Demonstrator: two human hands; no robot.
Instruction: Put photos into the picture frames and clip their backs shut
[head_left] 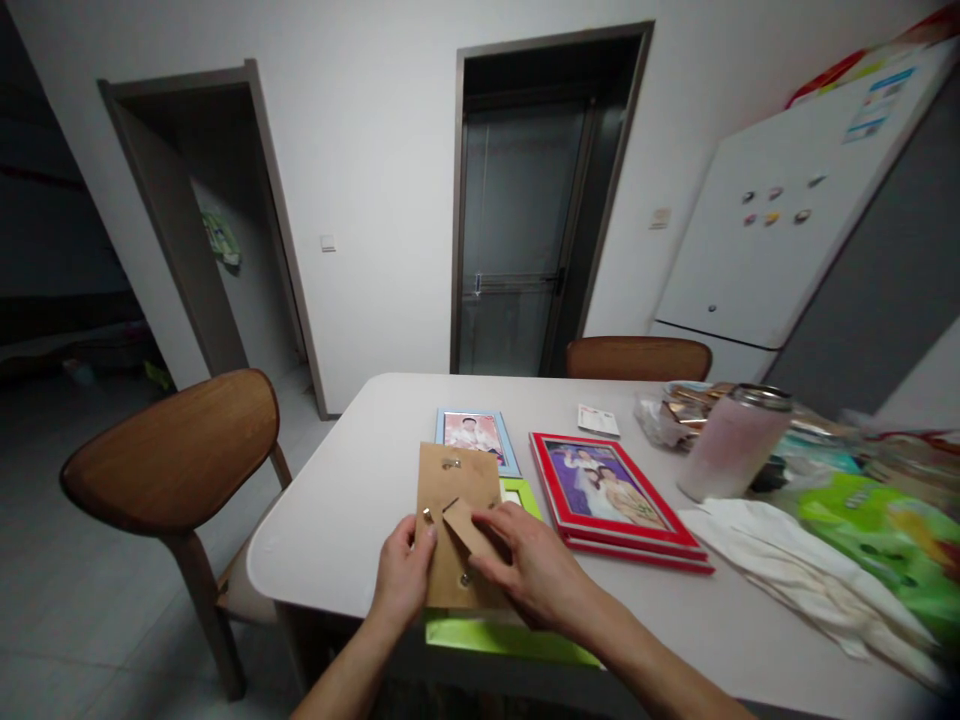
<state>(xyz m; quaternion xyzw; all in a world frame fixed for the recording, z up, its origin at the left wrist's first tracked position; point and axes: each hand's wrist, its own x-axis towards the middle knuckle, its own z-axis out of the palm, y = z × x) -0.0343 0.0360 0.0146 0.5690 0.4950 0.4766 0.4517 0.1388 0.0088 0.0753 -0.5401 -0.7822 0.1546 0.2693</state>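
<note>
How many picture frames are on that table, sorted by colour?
Blue frame: 1
Red frames: 2, stacked, as it seems
Green frame: 1, under the brown backing board that the left hand and right hand hold
Total: 4

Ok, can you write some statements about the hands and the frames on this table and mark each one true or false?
1. The left hand and the right hand both touch the brown backing board. True.
2. The board rests over a yellow frame. False: it rests over a green frame.
3. A red frame lies to the right of the board. True.
4. A book lies beyond the board. False: a blue frame lies there.
5. The tumbler stands upright. True.
</note>
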